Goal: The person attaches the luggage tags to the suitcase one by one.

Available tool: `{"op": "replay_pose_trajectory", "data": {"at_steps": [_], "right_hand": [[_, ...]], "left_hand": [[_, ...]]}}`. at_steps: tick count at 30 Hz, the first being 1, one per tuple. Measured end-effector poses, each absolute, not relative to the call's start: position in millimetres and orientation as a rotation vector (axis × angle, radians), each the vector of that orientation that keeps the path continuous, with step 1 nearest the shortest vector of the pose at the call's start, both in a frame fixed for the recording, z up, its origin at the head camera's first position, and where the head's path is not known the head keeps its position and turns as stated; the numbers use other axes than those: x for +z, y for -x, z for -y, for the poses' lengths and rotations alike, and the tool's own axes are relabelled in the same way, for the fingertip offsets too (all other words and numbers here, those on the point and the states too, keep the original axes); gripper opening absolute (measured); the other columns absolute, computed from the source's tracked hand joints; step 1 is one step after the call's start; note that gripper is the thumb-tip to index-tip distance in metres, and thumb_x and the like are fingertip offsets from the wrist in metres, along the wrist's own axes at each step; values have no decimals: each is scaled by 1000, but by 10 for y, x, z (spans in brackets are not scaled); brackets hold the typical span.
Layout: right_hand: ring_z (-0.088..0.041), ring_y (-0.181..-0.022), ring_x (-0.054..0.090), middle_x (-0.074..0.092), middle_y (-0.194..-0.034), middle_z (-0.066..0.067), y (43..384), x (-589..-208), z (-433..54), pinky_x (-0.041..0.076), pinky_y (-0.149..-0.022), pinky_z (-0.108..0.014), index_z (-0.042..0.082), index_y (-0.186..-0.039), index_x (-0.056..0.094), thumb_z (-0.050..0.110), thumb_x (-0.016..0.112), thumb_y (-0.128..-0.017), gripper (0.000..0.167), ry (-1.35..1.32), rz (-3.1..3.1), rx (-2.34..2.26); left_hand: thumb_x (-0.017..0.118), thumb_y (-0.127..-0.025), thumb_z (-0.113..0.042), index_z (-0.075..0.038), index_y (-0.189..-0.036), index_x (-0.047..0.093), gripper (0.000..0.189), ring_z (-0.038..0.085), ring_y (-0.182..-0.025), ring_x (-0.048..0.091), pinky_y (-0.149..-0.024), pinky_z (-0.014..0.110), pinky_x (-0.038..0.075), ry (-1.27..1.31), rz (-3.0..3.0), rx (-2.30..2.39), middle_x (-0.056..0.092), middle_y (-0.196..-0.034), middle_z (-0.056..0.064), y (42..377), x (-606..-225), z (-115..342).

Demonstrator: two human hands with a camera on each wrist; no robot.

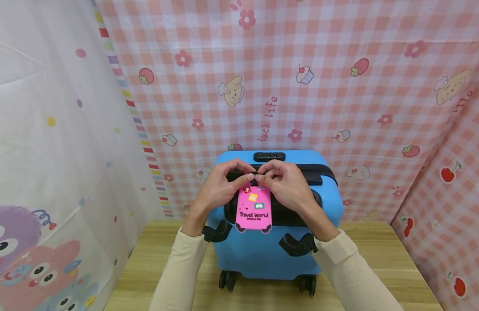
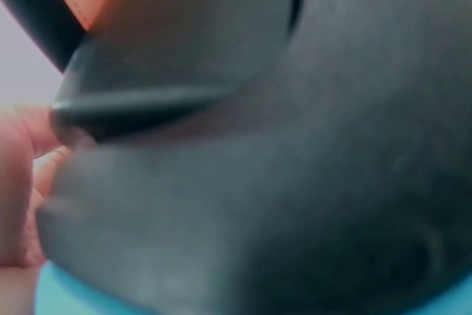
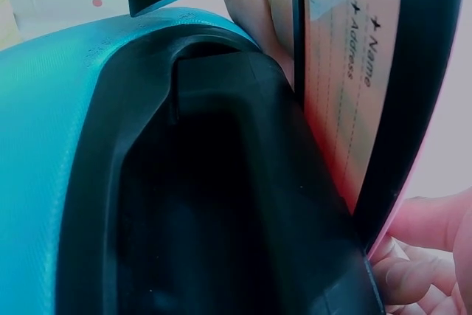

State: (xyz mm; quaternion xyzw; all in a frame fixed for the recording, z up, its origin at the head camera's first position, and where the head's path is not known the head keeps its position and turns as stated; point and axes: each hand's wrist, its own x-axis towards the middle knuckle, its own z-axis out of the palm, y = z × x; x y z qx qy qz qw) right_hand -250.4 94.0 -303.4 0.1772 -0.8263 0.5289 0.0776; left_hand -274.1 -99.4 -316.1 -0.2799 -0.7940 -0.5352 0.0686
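A pink luggage tag (image 1: 253,211) printed "Travel World" hangs in front of a blue suitcase (image 1: 259,252), which stands upright on its wheels. My left hand (image 1: 221,183) and right hand (image 1: 289,185) meet above the tag, thumbs and fingers pinching its short black strap (image 1: 254,179). How the strap runs round the black side handle (image 1: 284,211) is hidden behind my fingers. In the right wrist view the tag's back shows a name and address card (image 3: 346,79), my right fingertips at its edge. The left wrist view is mostly filled by blurred black plastic (image 2: 184,204).
The suitcase has a black combination lock (image 1: 269,157) on top and a black carry handle (image 1: 313,175). It stands on a wooden table (image 1: 146,263). Patterned cloths, a checked one (image 1: 301,108) behind and a white one (image 1: 68,129) at left, surround the table.
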Motion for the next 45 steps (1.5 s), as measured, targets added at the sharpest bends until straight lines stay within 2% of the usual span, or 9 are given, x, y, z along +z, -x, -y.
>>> {"op": "replay_pose_trajectory", "data": {"at_steps": [15, 24, 30, 36, 40, 45], "right_hand": [[-17, -72, 67, 71, -80, -6, 2500, -3043, -939, 53, -72, -32, 3, -102, 67, 16, 68, -95, 15, -519, 2472, 1585], [-17, -74, 67, 72, -83, -7, 2489, -3039, -938, 55, -72, -30, 4, -104, 67, 17, 68, -95, 16, -499, 2479, 1581], [-18, -75, 67, 72, -84, -5, 2479, -3021, -928, 55, -72, -33, 5, -103, 68, 18, 68, -95, 15, -494, 2481, 1572], [-19, -74, 67, 73, -85, -4, 2477, -3022, -919, 55, -70, -35, 6, -102, 68, 19, 67, -95, 14, -482, 2489, 1572], [-18, -74, 67, 74, -86, -4, 2474, -3030, -914, 54, -68, -34, 6, -103, 68, 19, 67, -95, 14, -481, 2490, 1557], [-17, -73, 66, 74, -88, -5, 2474, -3044, -917, 54, -68, -33, 6, -104, 69, 18, 66, -96, 15, -502, 2471, 1530]], "left_hand": [[68, -95, -17, -12, -107, 72, 14, 19, -86, 66, -76, 38, 56, 842, 2385, -1623, 71, -101, 2, 2729, -3152, 985], [69, -94, -21, -13, -109, 72, 16, 17, -93, 65, -79, 36, 56, 834, 2395, -1568, 70, -105, 0, 2697, -3138, 991], [67, -95, -22, -13, -113, 73, 20, 18, -112, 54, -96, 41, 47, 817, 2359, -1373, 67, -116, 2, 2660, -3179, 1047], [60, -99, -25, -12, -131, 66, 35, 27, -134, 43, -112, 52, 33, 759, 2390, -1218, 58, -139, 9, 2666, -3261, 1139], [56, -101, -30, -16, -141, 57, 43, 31, -144, 32, -115, 60, 23, 705, 2440, -1157, 49, -149, 12, 2666, -3326, 1186], [50, -102, -38, -22, -148, 48, 50, 33, -148, 25, -115, 66, 15, 669, 2520, -1062, 42, -155, 10, 2652, -3373, 1207]]}}
